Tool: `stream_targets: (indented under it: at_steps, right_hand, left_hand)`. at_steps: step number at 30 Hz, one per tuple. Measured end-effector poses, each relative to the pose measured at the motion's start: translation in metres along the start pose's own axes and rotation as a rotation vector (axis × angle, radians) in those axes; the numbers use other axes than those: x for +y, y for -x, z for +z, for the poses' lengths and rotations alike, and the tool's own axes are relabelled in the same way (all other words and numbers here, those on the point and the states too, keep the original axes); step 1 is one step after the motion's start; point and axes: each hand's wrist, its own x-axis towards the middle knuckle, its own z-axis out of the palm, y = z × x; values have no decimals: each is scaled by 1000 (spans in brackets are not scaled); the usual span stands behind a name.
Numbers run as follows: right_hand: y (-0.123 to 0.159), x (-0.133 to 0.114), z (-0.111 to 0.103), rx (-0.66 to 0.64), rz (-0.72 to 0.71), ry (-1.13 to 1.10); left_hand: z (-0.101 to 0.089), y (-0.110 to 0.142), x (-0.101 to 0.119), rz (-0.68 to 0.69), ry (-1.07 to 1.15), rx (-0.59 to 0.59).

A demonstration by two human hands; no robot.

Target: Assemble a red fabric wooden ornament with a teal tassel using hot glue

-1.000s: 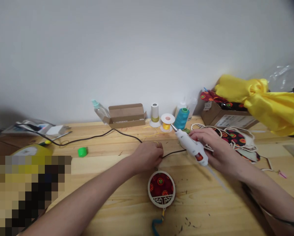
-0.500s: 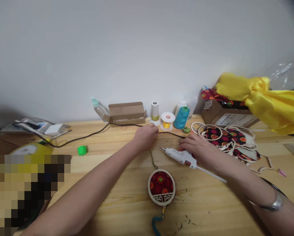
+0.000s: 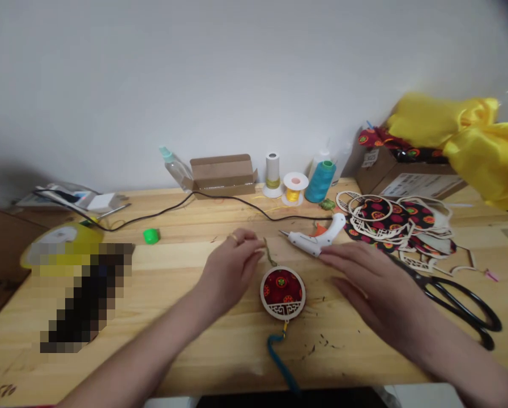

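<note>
A round pendant [image 3: 282, 288] with a pale wooden frame, dark red patterned fabric and a fretwork lower edge lies on the table. From its top runs a short green cord [image 3: 271, 255], and a teal tassel cord [image 3: 279, 362] trails from its bottom. My left hand [image 3: 232, 266] is closed at the upper end of the green cord, thumb and fingertips together on it. My right hand [image 3: 364, 283] is open, thumb apart, its fingertips close to a white glue gun [image 3: 307, 242]. The glue gun lies on its side, nozzle pointing left, its black cable [image 3: 237, 198] running behind.
Black-handled scissors [image 3: 461, 297] lie partly under my right forearm. Wooden frames and fabric pieces [image 3: 406, 224] are heaped at right, before a cardboard box [image 3: 406, 175]. Thread spools [image 3: 320, 181] and an open carton [image 3: 223, 173] line the wall. A green cap [image 3: 150, 236] sits left.
My left hand has left the black cable and come down to the green cord. The glue gun has been turned over, and my right hand has drawn back toward me, uncovering the scissors.
</note>
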Motion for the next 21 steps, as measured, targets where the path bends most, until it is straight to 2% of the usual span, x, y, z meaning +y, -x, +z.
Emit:
stream_targets:
  at_steps: [4,8,12,17,21]
  right_hand:
    - [19,-29,23,19,97,-208]
    - [25,-35,43,-7,223,-293]
    - [21,-35,50,-38,253,-329]
    - [18,-35,52,-87,269,-369]
    - [19,-34,56,-103,270,-384]
  left_hand:
    - [8,56,27,-36,86,61]
    - [27,83,35,-256,107,60]
    - [38,86,29,-254,158,43]
    - [38,81,27,-237,192,-12]
    - [38,79,27,-279,215,-24]
